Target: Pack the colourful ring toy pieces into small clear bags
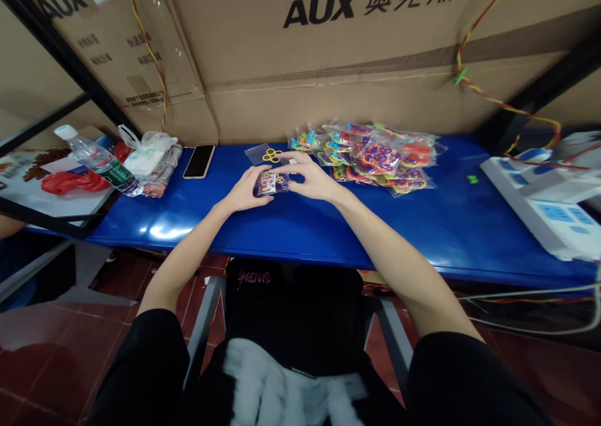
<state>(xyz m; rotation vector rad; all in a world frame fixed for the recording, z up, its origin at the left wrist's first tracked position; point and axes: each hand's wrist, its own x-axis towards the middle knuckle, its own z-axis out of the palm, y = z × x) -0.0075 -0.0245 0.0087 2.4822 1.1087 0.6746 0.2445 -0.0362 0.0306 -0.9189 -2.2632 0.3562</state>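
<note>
A small clear packet with a red and white label and yellow rings lies on the blue table between my two hands. My left hand curves around its left side, fingers at the far edge and thumb at the near edge, spread apart. From the right, my right hand reaches over with thumb and fingers apart, at the packet's right edge; whether the fingertips press on it I cannot tell. Just beyond my fingers is another clear packet with yellow rings showing on it.
Bagged colourful plastic pieces are heaped right of my hands. A phone, a water bottle and a white plastic bag lie left. A white device stands at the right end. Cardboard walls the back.
</note>
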